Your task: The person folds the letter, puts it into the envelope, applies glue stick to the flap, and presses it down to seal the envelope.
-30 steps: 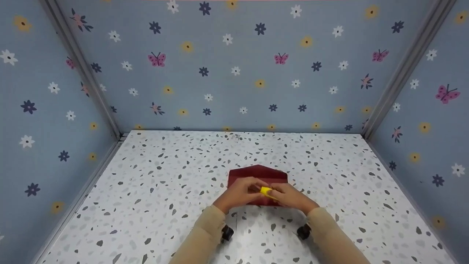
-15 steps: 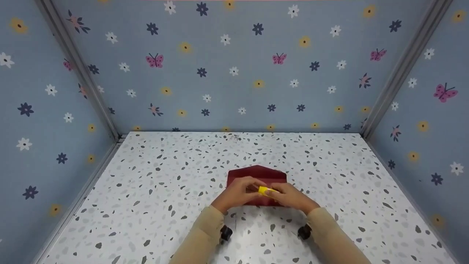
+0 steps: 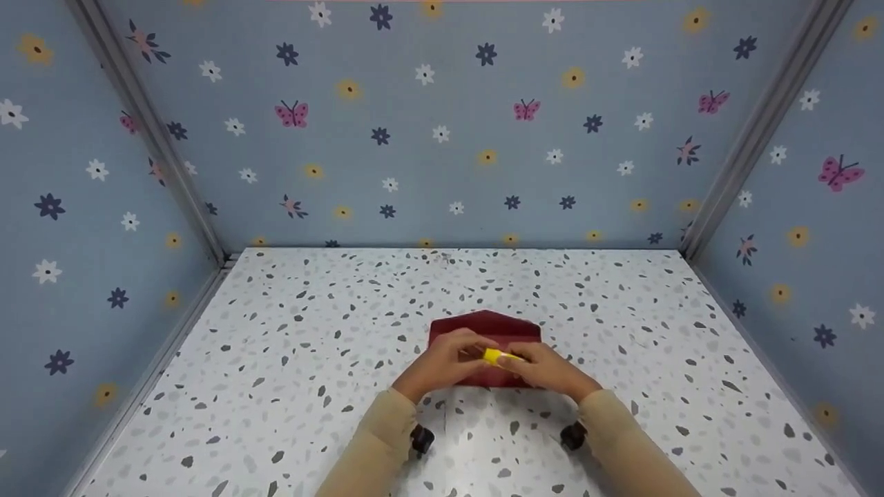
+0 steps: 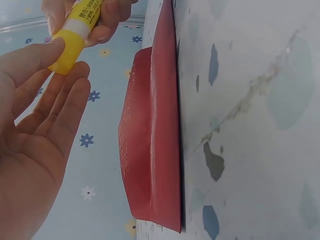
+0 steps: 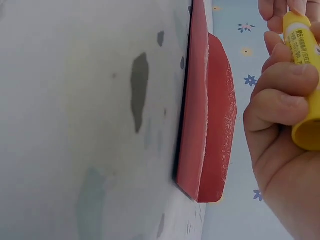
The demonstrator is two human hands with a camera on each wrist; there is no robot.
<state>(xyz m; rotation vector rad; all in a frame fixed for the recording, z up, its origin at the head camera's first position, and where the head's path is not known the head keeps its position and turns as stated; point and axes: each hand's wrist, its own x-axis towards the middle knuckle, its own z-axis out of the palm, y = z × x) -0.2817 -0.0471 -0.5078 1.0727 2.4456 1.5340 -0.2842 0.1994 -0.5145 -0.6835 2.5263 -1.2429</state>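
Observation:
In the head view, both hands meet over a red envelope [image 3: 487, 322] that lies on the table with its pointed flap unfolded. Between them is a yellow glue stick [image 3: 505, 359] with a white band and printed label. My right hand [image 3: 552, 371] grips its body, fingers curled round it in the right wrist view. The left hand [image 3: 445, 360] pinches the yellow cap [image 4: 69, 52] end between thumb and fingers. Seen from the left wrist, the stick is tilted above the table. Small glossy specks show on the raised flap [image 5: 219, 120] of the envelope.
The white speckled table [image 3: 331, 331] stretches around the envelope. Blue flowered panels [image 3: 442, 124] stand at the back and both sides, with metal posts [image 3: 756, 131] at the corners. Dark wrist cameras [image 3: 573, 436] sit under the sleeves.
My left hand and the capped end of the glue stick have shifted slightly left. The stick lies a little more level. The right hand and the envelope stay nearly in place.

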